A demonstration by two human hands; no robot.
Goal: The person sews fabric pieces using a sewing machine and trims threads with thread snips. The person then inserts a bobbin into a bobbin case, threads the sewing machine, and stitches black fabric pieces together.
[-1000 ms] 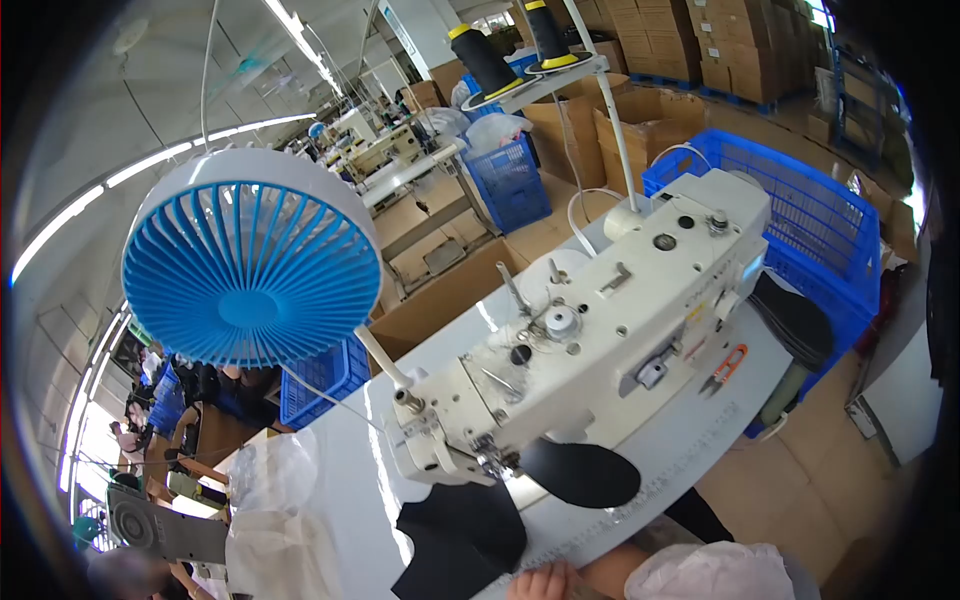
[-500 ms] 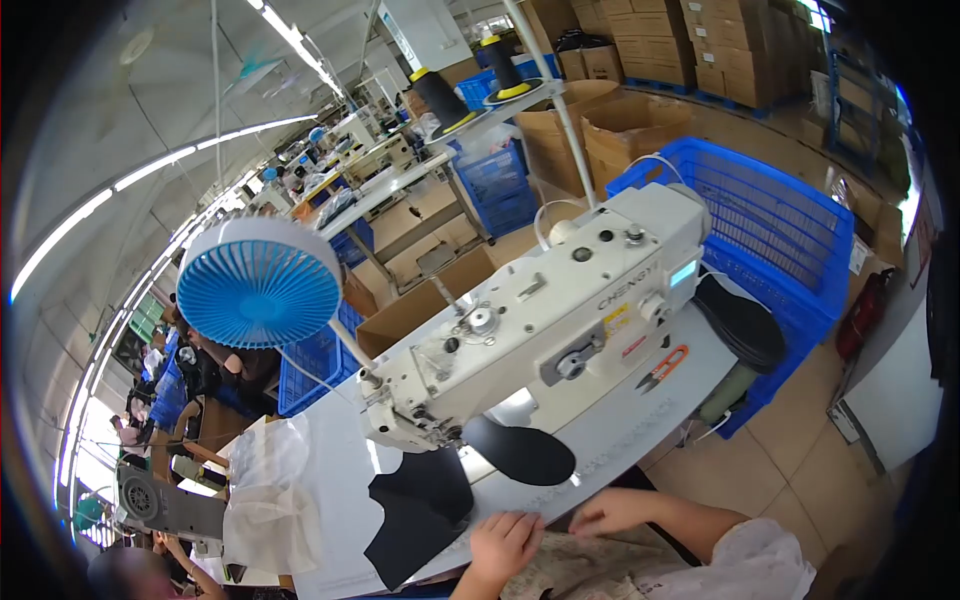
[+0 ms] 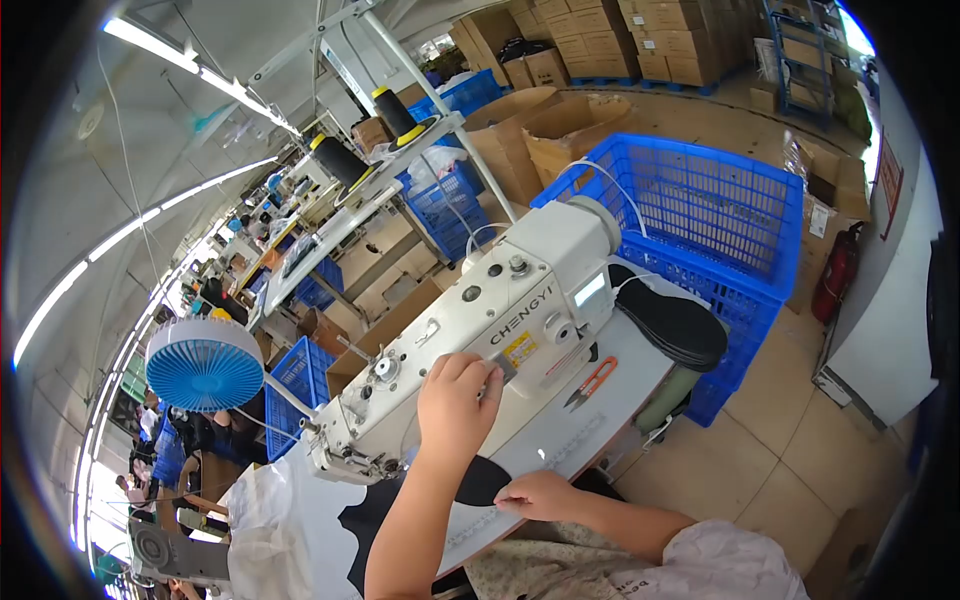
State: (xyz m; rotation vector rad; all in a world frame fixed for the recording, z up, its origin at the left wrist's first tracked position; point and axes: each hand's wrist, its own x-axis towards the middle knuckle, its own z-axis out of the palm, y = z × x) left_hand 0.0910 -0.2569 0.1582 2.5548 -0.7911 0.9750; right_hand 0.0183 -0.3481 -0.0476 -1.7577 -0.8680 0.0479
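The white sewing machine [image 3: 520, 290] stands on a pale worktable. My left hand [image 3: 460, 400] is against the front of the machine's arm, fingers curled over the spot of its front dial, which the hand hides. At the right end of a black oval piece [image 3: 482, 482], my right hand [image 3: 540, 495] pinches its edge. This piece lies by the needle area, partly behind my left forearm. A black cut piece [image 3: 368, 520] with a notched outline lies to its left. Orange-handled snips [image 3: 593, 382] rest on the table, near a stack of black oval pieces [image 3: 668, 325].
Behind the machine is a large blue crate [image 3: 700, 265]. A blue-and-white fan [image 3: 205, 365] stands at the left, above a translucent bag [image 3: 265, 520]. Two black thread cones [image 3: 340, 162] sit on the stand. A fire extinguisher [image 3: 835, 275] is at the right.
My left hand has risen from the table edge to the machine's front. My right hand has moved to the oval piece and taken its edge. The view has shifted right.
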